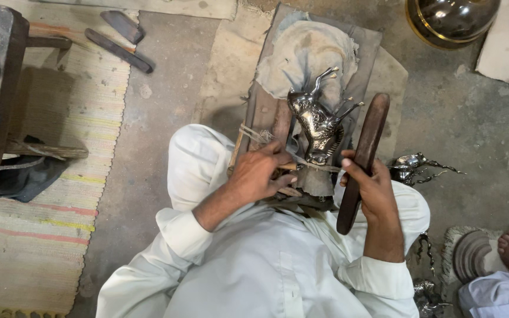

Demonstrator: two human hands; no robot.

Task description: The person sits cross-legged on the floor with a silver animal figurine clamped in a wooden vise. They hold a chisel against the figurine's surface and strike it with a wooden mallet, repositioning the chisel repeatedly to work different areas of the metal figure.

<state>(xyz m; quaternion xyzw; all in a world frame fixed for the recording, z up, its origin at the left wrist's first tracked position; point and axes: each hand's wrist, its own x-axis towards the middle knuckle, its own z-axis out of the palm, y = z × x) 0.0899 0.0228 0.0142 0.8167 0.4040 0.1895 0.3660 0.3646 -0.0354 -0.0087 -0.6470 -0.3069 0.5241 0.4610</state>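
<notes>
Left hand (260, 174) pinches a thin chisel-like tool (301, 167), its tip set against the lower end of a silver animal figurine (316, 123). Right hand (372, 188) is wrapped around a long dark wooden mallet (363, 162), held upright just beside the figurine. Figurine lies legs-up on a cloth-covered wooden block (301, 53) in front of the seated person. Surface relief already shows across its body; similar metal pieces (413, 166) lie near the right knee, their state of finish unclear.
</notes>
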